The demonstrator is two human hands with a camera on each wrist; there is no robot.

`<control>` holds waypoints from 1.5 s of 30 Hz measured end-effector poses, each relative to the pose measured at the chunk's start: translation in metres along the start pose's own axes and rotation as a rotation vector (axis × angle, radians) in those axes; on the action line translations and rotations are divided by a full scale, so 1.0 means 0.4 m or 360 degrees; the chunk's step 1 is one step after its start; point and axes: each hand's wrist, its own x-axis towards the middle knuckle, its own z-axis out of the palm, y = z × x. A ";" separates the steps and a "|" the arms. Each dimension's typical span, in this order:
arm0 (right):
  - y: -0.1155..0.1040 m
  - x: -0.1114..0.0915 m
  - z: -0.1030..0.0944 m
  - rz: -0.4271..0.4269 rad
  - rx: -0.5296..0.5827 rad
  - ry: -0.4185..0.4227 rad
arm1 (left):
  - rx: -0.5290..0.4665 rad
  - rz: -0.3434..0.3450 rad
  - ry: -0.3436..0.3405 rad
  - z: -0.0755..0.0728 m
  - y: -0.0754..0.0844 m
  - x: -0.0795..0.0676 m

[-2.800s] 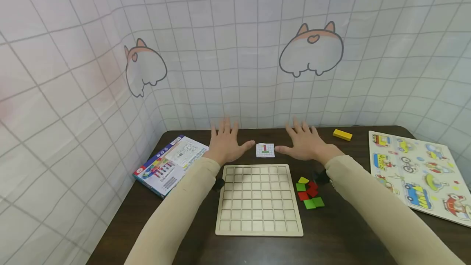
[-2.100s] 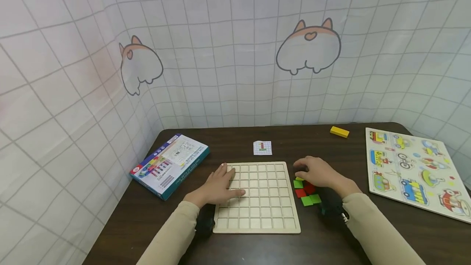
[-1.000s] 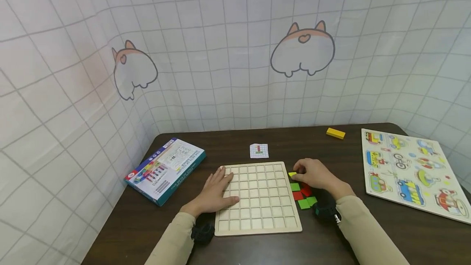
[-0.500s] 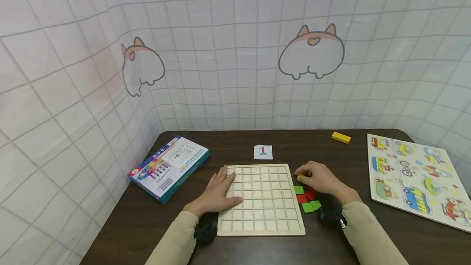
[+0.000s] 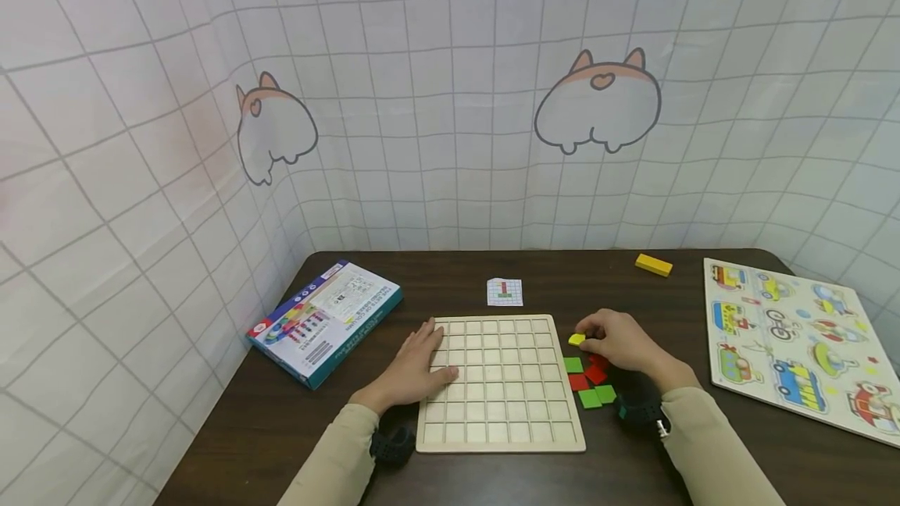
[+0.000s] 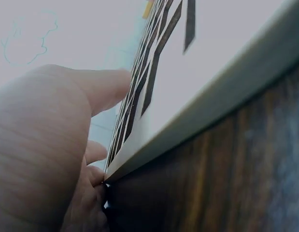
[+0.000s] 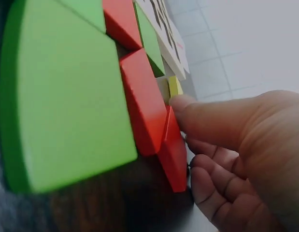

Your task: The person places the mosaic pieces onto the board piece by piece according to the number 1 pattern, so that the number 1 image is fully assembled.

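Drawn back, left hand (image 5: 410, 371) rests outstretched on the board (image 5: 505, 385); right hand (image 5: 622, 340) pinches a yellow tile (image 5: 576, 340).

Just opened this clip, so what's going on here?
A person pinches a small flat yellow tile with the right hand, while the left hand rests on the left edge of a pale square grid board. Flat red tiles and flat green tiles lie right of the board on the dark wood-grained table. Whether the yellow tile is lifted, I cannot tell.
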 end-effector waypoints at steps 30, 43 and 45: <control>-0.143 0.058 0.086 -0.0287 0.0215 0.0017 | 0.0016 -0.0039 0.0074 0.010 -0.009 0.003; -0.198 0.107 0.128 -0.0273 0.0195 -0.0020 | 0.0059 -0.0105 0.0058 0.005 -0.005 0.003; -0.203 0.110 0.133 -0.0270 0.0190 -0.0024 | 0.0064 -0.0115 0.0054 0.006 -0.005 0.004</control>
